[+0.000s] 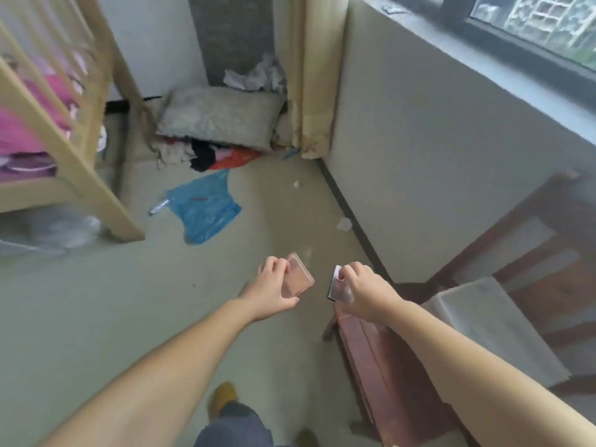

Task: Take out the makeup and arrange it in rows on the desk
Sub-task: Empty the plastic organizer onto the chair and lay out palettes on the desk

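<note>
Above the floor, a flat pink compact (298,276) is gripped by the left hand (274,287) and a flat white-edged case (337,283) is pinched by the right hand (362,290); no tabletop beneath, so a slip would mean a drop.

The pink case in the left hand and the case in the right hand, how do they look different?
The pink case is rosy all over and shows its broad face; the other case has a white edge with a see-through or shiny face and is mostly hidden. The left hand holds its case from the side, the right hand from above. Both are small, flat and held over the floor.
</note>
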Available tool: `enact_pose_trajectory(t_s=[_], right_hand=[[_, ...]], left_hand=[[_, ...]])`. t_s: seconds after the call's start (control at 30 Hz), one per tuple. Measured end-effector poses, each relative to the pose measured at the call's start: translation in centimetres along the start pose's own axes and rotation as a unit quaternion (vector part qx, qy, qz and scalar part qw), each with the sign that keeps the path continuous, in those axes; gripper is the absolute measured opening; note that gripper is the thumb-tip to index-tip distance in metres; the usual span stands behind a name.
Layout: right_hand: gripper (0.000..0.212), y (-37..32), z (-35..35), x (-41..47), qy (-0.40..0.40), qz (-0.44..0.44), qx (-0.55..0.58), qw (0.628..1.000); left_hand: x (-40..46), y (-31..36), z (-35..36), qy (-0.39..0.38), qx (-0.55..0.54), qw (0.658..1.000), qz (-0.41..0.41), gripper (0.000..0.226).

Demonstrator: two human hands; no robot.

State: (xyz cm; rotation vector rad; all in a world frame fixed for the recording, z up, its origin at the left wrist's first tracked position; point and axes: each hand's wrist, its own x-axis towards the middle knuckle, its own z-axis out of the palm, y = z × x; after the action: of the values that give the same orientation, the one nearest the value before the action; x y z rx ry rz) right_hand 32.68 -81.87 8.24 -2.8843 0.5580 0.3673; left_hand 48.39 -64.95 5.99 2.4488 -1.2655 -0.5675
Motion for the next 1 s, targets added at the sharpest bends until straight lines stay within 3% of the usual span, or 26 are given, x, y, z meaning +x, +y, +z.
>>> enact_pose_trajectory(t_s=[0.2, 0.47, 0.77, 1.0], right_hand=[[0.051, -13.0, 0.4, 2.8, -0.030, -0.192, -0.046, 0.980], [0.053, -36.9, 3.9, 0.6, -0.064, -0.415, -0.069, 0.905], [0.050, -64.6, 11.4, -10.7, -0.086, -0.568, -0.092, 0.813], [0.055, -80.5, 15.6, -15.8, -0.121, -0.634, -0.123, 0.754]], left_hand=[[-14.7, -9.0, -1.9, 0.093, -0.019, 0.979, -0.179, 0.059], [-39.3, -19.1, -2.2, 0.189, -0.062, 0.898, -0.393, 0.056], [-66.7, -27.6, -0.5, 0.227, -0.065, 0.828, -0.509, 0.052], [-79.0, -33.0, -1.2, 0.245, -0.065, 0.785, -0.566, 0.053]])
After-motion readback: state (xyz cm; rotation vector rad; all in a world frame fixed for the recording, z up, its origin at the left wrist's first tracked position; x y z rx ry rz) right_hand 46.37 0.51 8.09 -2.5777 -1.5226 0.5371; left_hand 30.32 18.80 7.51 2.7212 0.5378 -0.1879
